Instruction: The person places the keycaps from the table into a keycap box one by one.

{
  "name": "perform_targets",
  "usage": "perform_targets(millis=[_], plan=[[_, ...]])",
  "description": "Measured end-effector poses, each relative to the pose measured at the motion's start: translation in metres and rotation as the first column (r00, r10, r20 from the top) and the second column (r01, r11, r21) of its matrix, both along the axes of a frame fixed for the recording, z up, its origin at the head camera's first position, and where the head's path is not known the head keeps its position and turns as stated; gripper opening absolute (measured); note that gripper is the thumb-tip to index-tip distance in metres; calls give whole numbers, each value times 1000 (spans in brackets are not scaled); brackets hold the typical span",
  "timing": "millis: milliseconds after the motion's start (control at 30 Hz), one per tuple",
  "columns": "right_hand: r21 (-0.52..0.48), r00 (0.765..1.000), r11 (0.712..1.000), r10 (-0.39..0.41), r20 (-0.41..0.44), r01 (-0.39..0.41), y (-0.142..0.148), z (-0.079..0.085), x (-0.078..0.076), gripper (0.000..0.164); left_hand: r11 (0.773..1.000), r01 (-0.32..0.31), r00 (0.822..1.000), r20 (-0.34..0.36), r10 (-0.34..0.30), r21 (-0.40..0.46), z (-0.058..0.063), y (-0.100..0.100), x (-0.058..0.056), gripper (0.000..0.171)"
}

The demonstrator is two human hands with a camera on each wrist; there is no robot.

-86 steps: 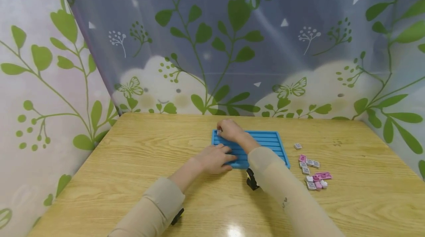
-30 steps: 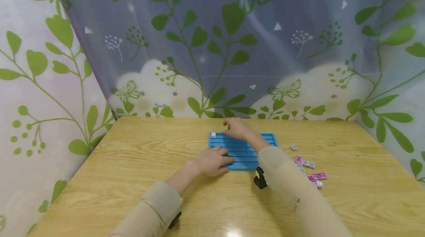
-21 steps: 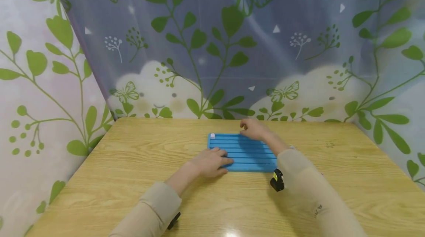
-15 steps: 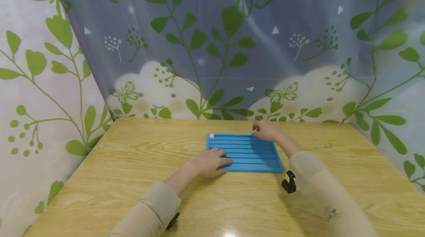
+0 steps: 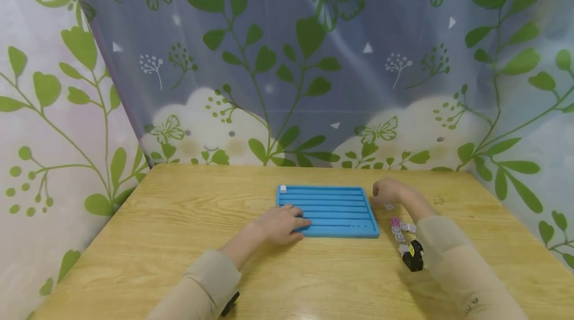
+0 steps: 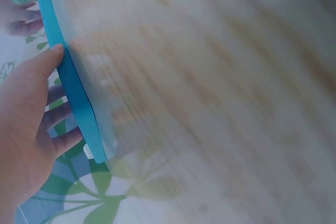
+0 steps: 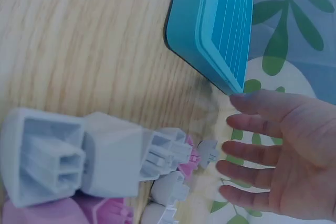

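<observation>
A blue ridged tray (image 5: 341,206) lies on the table, with one white keycap (image 5: 283,189) in its far-left corner. My left hand (image 5: 280,224) rests over the tray's near-left part; in the left wrist view its thumb touches the tray's edge (image 6: 79,90) and its fingers spread across the top. My right hand (image 5: 394,193) hovers just right of the tray, above a lone white keycap (image 5: 389,206). In the right wrist view its fingers are loosely extended and hold nothing. Nearer lie white and pink keycaps (image 7: 113,156), some with hollow undersides and stems showing.
The wooden table (image 5: 202,200) extends to either side of the tray. Behind it hangs a leaf-patterned cloth (image 5: 309,76). A black wrist device (image 5: 413,256) under my right sleeve overlaps part of the keycap group in the head view.
My right hand has let go of the white keycap in the tray's far-left corner and moved right, off the tray to the loose keycaps. The left hand stays on the tray.
</observation>
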State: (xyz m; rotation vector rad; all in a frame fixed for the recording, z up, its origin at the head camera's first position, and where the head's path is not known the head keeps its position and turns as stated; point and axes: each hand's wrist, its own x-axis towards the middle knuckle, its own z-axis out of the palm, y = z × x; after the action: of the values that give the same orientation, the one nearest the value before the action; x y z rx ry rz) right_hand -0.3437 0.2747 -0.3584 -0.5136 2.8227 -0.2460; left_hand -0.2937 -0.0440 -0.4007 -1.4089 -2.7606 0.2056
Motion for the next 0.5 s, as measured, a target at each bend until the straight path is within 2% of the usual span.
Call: perform_targets(millis=[300,500], plan=[[-33,987,991,-123,102,127,0,-10,4,8,1000,-4,1000,5,4,-11,0,-1,4,44],[-48,990,990,-133,49,135,1,-12,1,28,1000,-18,1000,6,18,1,0,-2,3,44]])
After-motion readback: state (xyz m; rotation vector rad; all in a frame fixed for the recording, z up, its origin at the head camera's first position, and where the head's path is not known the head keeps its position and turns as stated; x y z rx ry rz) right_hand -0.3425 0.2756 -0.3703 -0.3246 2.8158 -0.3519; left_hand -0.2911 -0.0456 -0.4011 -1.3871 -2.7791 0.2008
